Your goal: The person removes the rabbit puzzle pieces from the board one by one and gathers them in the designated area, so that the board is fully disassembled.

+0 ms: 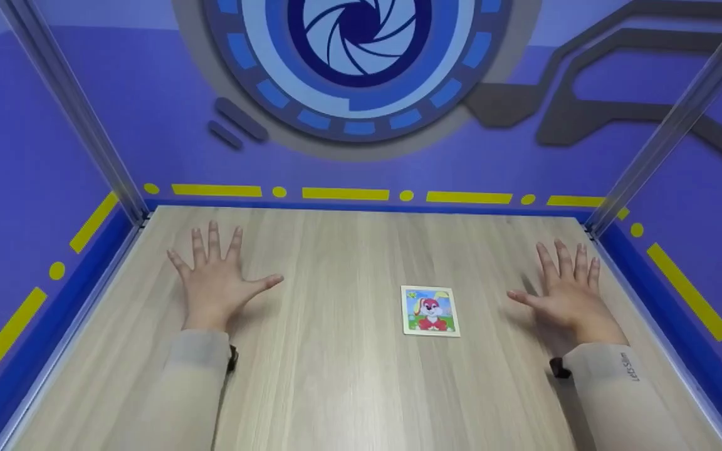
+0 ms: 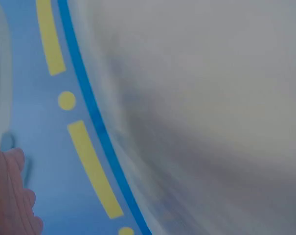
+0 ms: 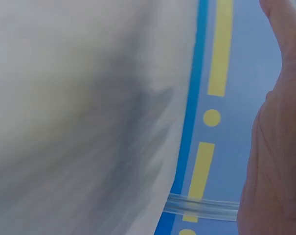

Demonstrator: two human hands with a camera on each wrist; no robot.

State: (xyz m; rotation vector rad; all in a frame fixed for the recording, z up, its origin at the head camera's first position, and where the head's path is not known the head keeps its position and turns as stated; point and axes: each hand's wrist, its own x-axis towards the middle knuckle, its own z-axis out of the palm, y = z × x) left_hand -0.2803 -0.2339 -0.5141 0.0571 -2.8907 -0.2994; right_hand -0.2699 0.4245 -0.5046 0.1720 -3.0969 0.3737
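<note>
In the head view, a small square picture card (image 1: 430, 312) lies flat on the wooden table, right of the middle. It has a pale border and shows a red and white long-eared cartoon animal on grass. My left hand (image 1: 215, 283) is at the table's left side, back up, its fingers spread wide and holding nothing. Over on the right side, my right hand (image 1: 566, 299) is spread the same way, nearer to the card but apart from it. Part of the left palm (image 2: 11, 196) shows in the left wrist view, and the right palm (image 3: 280, 147) in the right wrist view.
The wood-grain table (image 1: 336, 376) is bounded by a purple back wall (image 1: 167, 125) with yellow dashes and a round blue emblem (image 1: 361, 125). Metal posts (image 1: 85, 106) rise at both back corners, and side walls stand at left and right. Both forearms wear pale sleeves (image 1: 188, 388).
</note>
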